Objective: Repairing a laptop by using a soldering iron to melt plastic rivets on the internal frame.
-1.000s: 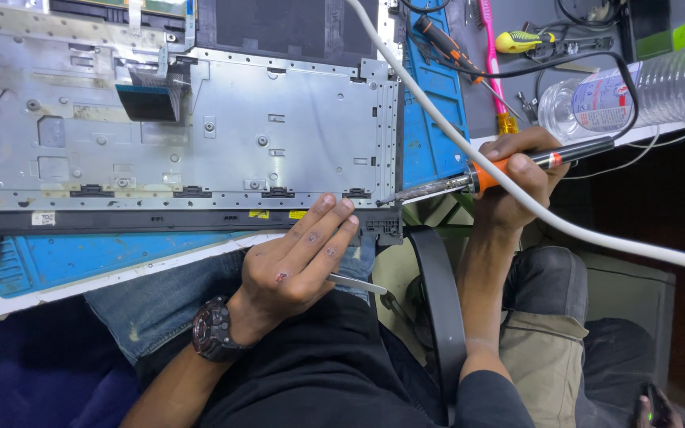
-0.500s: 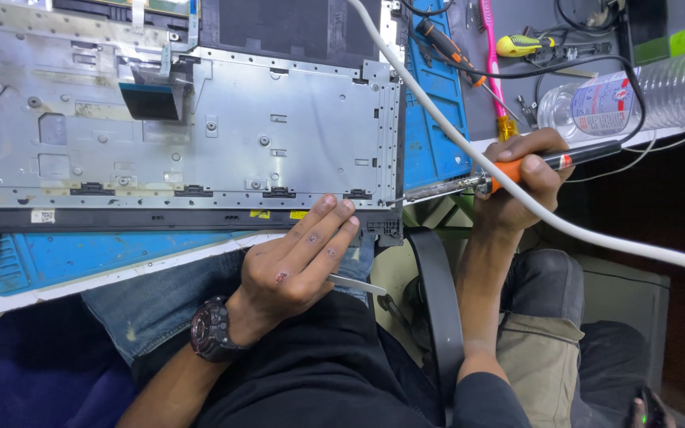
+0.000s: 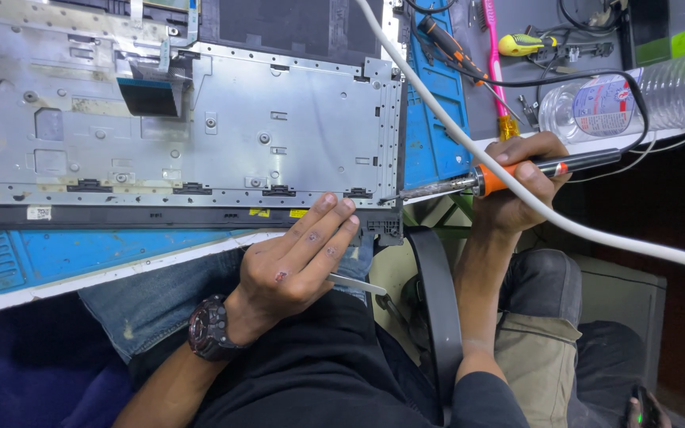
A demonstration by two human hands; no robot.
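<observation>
A grey metal laptop keyboard backplate (image 3: pixel 200 135) lies face down on a blue work mat (image 3: pixel 430 119). My left hand (image 3: pixel 299 257) rests fingers-first on the plate's black front edge and holds thin metal tweezers (image 3: pixel 358 284) under the palm. My right hand (image 3: pixel 521 186) grips a soldering iron (image 3: pixel 509 176) with an orange and black handle. Its metal tip points left and touches the plate's lower right corner (image 3: pixel 386 198). A watch sits on my left wrist (image 3: pixel 208 326).
A thick white cable (image 3: pixel 517 186) crosses diagonally over my right hand. A clear plastic bottle (image 3: pixel 636 99) lies at the right. Screwdrivers (image 3: pixel 453 43), a pink toothbrush (image 3: pixel 491 40) and black wires lie at the top right. A black strap (image 3: pixel 438 309) hangs by my knees.
My right hand has brought the soldering iron slightly lower and leftward, its tip now at the plate's corner. My left hand has stayed in place.
</observation>
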